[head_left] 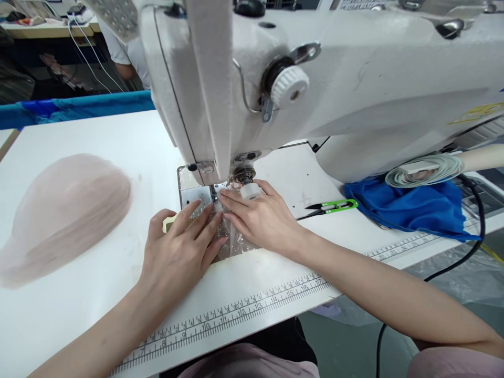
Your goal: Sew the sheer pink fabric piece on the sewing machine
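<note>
My left hand (pixel 179 244) lies with its fingers spread on the sewing machine bed, just left of the presser foot (pixel 214 193). My right hand (pixel 265 215) rests on the other side, fingers stretched out flat and tips close to the foot. Between and under the hands is a thin, see-through strip of material (pixel 233 239), pressed down by the fingertips. The metal needle plate (pixel 192 195) shows beyond my left fingertips. Above both hands looms the white sewing machine (pixel 315 105). The needle tip is too small to make out.
Left on the white table (pixel 118 294) lies sheer pinkish-brown fabric (pixel 74 215). Green thread snips (pixel 334 206) are right of my right hand, near a blue cloth (pixel 413 207) and a pale green coil (pixel 425 170). A printed ruler runs along the front edge. A person's sleeve (pixel 118 50) shows behind.
</note>
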Tool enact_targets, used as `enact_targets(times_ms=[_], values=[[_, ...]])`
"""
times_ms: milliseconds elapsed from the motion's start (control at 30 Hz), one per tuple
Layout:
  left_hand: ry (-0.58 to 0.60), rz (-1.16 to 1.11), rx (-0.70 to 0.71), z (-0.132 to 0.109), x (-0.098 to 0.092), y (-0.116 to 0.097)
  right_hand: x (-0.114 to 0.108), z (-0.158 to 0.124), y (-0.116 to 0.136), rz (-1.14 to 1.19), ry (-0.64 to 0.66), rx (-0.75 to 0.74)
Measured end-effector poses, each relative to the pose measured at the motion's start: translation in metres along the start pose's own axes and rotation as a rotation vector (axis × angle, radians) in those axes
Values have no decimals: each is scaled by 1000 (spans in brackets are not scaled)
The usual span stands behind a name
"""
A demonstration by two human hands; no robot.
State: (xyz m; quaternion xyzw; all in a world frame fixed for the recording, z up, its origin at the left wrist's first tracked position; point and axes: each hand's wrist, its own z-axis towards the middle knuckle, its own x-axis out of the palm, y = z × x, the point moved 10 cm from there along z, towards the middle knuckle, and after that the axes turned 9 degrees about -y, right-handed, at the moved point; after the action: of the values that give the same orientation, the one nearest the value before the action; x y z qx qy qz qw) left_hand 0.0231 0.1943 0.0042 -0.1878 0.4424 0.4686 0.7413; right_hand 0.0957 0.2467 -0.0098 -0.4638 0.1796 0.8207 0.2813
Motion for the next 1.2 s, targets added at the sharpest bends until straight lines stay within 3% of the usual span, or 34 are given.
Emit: enact_targets(times_ms=[500, 667, 733, 800, 867, 1033, 1200], values=[[-13, -1, 20, 1, 3, 4, 7, 1, -6, -6, 28, 21], [-25, 7, 22, 1, 1, 3, -13, 3, -7, 133, 28, 48], [-48, 11, 38, 1, -2, 1, -19, 1, -7, 269, 131, 111], [-56, -46, 45, 2, -6, 1, -14, -7, -1, 387, 347, 151], [-10, -151, 19, 3, -5, 4, -16, -12, 1, 387, 439, 161], [175, -268, -7, 7, 6, 10, -19, -10, -11, 534, 370, 267], [147, -329, -84, 13, 12, 16, -20, -7, -22, 603, 272, 359]])
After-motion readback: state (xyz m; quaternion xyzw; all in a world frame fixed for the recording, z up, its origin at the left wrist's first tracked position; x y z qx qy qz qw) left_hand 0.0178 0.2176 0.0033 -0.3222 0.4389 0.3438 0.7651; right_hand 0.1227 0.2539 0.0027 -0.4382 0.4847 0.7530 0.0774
